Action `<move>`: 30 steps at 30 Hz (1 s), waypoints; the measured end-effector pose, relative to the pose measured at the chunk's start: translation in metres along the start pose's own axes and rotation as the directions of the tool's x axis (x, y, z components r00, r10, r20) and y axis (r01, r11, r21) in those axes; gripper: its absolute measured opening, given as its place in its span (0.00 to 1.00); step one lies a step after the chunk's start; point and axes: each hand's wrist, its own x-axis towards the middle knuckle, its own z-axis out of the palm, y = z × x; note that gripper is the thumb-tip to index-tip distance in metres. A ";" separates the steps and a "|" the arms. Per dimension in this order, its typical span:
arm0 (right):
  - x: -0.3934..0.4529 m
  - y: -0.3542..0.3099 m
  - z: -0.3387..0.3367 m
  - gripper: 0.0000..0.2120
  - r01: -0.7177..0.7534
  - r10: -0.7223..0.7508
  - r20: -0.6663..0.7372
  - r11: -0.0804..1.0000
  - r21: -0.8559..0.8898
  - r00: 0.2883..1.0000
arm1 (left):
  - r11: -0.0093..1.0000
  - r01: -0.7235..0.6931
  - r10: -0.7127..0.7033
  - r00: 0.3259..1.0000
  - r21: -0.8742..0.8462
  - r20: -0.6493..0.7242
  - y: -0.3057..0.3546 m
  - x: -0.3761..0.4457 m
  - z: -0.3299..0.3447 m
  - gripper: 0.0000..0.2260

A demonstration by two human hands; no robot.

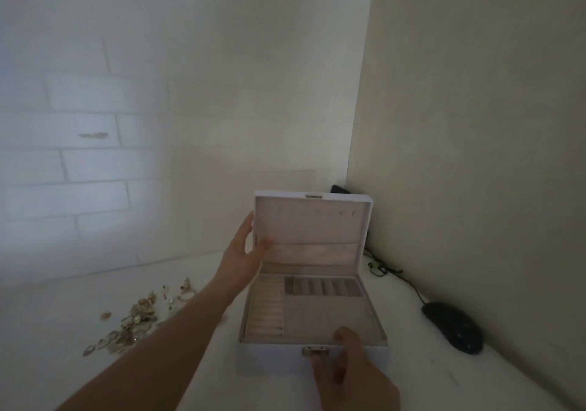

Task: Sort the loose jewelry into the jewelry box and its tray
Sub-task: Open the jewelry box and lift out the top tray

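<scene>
Gripping one jewelry box (312,312): left hand (245,248) lid, right hand (345,369) front; one jewelry pile (136,318).

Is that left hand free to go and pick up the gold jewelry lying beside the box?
Probably not at once: the left hand is holding the open lid of the jewelry box. Nothing lies between it and the loose jewelry on the table, so letting go would free it.

Right hand (352,375): wrist cut off by the bottom edge; fingertips hidden against the box front.
Loose jewelry (136,318): pieces too small and blurred to tell apart.
Dark object (337,189): mostly hidden behind the lid (312,226).
Left hand (245,245): fingers hidden behind the lid's edge.
</scene>
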 end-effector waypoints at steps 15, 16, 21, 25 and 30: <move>0.002 0.011 0.005 0.19 -0.046 0.044 0.055 0.998 0.036 0.998 | 0.544 -0.298 0.257 0.949 0.784 0.182 -0.014 -0.010 0.034 0.09; 0.002 0.011 0.004 0.20 -0.040 0.039 0.053 0.999 0.024 0.998 | 0.469 -0.279 0.138 0.960 0.838 0.243 -0.009 -0.012 0.039 0.08; -0.003 0.011 0.003 0.22 -0.066 0.061 0.087 0.996 0.052 0.994 | 0.251 -0.303 -0.066 0.942 0.919 0.328 -0.004 -0.025 0.053 0.14; -0.004 0.009 -0.001 0.21 -0.068 0.061 0.096 0.995 0.067 0.994 | 0.302 -0.208 -0.152 0.953 0.930 0.263 -0.005 -0.025 0.056 0.18; -0.005 0.010 -0.001 0.32 -0.056 0.048 0.095 0.995 0.080 0.994 | 0.497 -0.021 -0.235 0.959 0.868 0.158 -0.007 -0.006 0.056 0.13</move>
